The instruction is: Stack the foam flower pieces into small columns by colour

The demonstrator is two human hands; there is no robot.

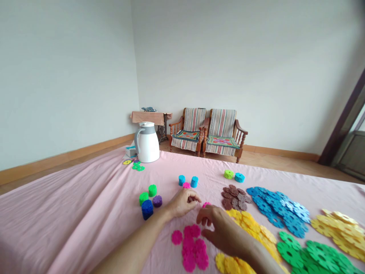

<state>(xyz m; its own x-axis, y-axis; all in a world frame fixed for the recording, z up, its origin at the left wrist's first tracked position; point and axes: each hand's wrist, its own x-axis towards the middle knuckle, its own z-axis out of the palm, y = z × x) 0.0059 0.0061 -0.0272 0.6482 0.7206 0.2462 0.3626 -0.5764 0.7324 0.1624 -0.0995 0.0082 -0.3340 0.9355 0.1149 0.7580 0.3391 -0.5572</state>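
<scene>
My left hand point(184, 202) is over the pink cloth, its fingers curled in. Whatever they may hold is hidden. Just beyond it are a pink flower-shaped disc piece point(186, 185) and two small light-blue stacks point(194, 182). To its right, my right hand point(219, 228) is bent, thumb and fingers apart, with nothing visible between them. A pink disc point(206, 204) shows behind its knuckles, partly covered. Loose pink discs point(188, 245) lie in a heap below both hands. Left of my left wrist stand blue point(147, 209), purple point(157, 201) and green point(152, 190) stacks.
Brown point(235, 198), yellow point(251, 226), blue point(273, 207) and green point(316, 257) disc heaps spread rightward. Lime point(228, 174) and light-blue point(239, 177) stacks sit farther back. A white jug point(149, 146) stands at the far left edge. Two wooden armchairs point(222, 133) are beyond.
</scene>
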